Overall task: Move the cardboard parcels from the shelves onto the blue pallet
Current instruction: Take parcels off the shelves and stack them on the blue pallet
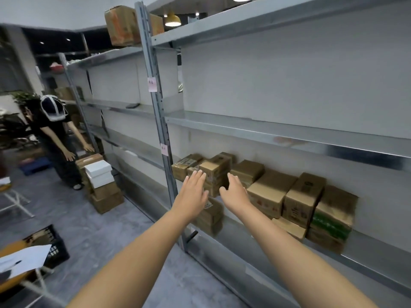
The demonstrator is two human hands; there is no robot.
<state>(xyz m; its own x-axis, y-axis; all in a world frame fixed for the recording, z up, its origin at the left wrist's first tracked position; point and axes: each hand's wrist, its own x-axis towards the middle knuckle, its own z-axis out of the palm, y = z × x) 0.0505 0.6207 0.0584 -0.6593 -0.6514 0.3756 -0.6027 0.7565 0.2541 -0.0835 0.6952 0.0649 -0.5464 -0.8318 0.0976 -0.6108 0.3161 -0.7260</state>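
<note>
Reach step, by the looks of it: left hand (194,192) and right hand (236,193) are held spread and empty either side of a parcel (215,172) on the shelf (378,263), at their 12 o'clock. Next it'd need to be squeezed, lifted clear, and carried to the pallet (35,166) at 9 o'clock.

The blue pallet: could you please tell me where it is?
In the head view, the blue pallet lies on the floor at far left, beside the standing person.
</note>
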